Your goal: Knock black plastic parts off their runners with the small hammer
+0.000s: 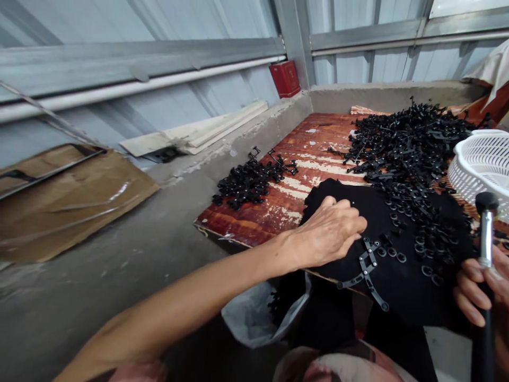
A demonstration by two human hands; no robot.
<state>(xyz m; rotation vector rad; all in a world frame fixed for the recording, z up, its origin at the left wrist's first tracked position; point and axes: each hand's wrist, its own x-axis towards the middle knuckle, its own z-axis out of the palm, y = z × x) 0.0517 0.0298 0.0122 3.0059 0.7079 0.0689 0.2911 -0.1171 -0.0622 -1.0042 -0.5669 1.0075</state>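
A: Head view, with the left hand (336,231) as the centre of our clock! What was it doing?

B: It hovered above the black cloth (401,294), fingers curled right in! The fingertips were tucked out of sight, so I couldn't tell whether it was clenched on nothing or grasping a piece.

A: And the right hand (473,289)?

B: Out at four o'clock, wrapped firmly around a tool (485,239), bright metal neck and black head pointing up!

A: Where was the linkage (366,272)?

B: Between four and five o'clock, lying flat on the cloth, jointed arms crossed, two curved legs spread! Small rings (392,252) sat just beside it, between three and four.

A: The crowd of parts?

B: A big pile (413,143) sprawled from one to two o'clock, a smaller pile (250,180) at ten, both black, both on the worn red board (314,135)! A white basket (463,175) stood past two o'clock, and a plastic bag (248,313) hung open at eight.

A: Any lettering?

B: Up at eleven o'clock, a red box (284,79) carried a faint mark on its side, too blurred to read!
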